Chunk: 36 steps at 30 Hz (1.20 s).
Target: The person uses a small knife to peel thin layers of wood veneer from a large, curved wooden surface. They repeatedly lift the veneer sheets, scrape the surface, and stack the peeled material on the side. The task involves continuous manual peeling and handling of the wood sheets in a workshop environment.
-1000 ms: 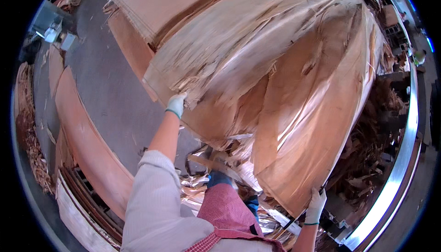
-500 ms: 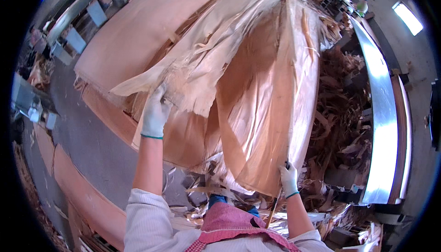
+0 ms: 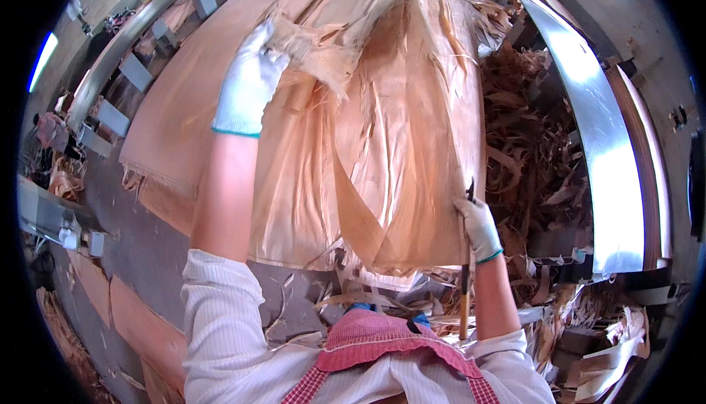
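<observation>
A big workshop floor is covered with brown curly wood scraps point(image 3: 537, 154), and a long shiny metal rail point(image 3: 596, 132) bends along the right side. In the middle lies a wide, thin, light-brown sheet of wood veneer point(image 3: 382, 146), torn and floppy. The left hand point(image 3: 246, 84), in a white glove, is up high, and its fingers point(image 3: 268, 36) are closed on a ragged torn flap of the sheet. The right hand point(image 3: 478, 227), also gloved, is wrapped tight around a thin wooden stick point(image 3: 465, 286), touching the sheet's right edge.

Thin matt wood veneer sheet point(image 3: 382, 146) with splintered edges, white knit cloth gloves, glossy metal rail point(image 3: 603, 146)
</observation>
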Available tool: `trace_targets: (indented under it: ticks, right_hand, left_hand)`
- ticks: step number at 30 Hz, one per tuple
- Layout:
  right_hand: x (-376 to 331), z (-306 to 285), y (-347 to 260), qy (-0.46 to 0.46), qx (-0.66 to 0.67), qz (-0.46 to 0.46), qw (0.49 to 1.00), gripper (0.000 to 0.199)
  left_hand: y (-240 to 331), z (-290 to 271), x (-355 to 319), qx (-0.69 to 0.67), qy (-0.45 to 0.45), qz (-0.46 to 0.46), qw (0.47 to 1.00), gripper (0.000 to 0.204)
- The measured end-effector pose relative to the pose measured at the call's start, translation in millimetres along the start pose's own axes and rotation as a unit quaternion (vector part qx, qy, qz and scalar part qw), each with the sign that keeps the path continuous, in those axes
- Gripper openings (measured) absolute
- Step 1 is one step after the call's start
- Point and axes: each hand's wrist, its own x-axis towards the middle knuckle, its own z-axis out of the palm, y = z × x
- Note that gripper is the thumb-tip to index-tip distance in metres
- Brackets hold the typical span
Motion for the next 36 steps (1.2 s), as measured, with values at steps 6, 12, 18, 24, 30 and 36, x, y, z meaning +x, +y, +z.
trace_targets:
  ticks: [6, 12, 18, 24, 30, 36]
  right_hand:
    - [-20, -41, -65, -0.015, 0.094, 0.006, 0.995, 0.02]
    - [-17, -70, -49, -0.011, 0.053, 0.023, 0.998, 0.02]
    - [16, -82, 35, 0.06, -0.074, -0.016, 0.995, 0.016]
    - [-17, -26, 19, 0.143, -0.339, -0.115, 0.923, 0.031]
    - [25, -46, 111, 0.091, 0.157, -0.169, 0.969, 0.027]
    - [-63, -57, 45, 0.096, -0.152, -0.092, 0.979, 0.024]
  left_hand:
    - [25, 96, 10, -0.032, -0.09, 0.06, 0.994, 0.011]
    - [38, 135, -22, -0.048, -0.094, 0.075, 0.992, 0.015]
    - [-20, 141, -92, -0.01, -0.167, 0.046, 0.985, 0.018]
    - [-143, 186, -161, 0.028, -0.263, -0.044, 0.963, 0.018]
    - [-244, 319, -203, 0.004, -0.359, -0.06, 0.931, 0.023]
    - [-288, 390, -256, 0.044, -0.421, -0.207, 0.882, 0.043]
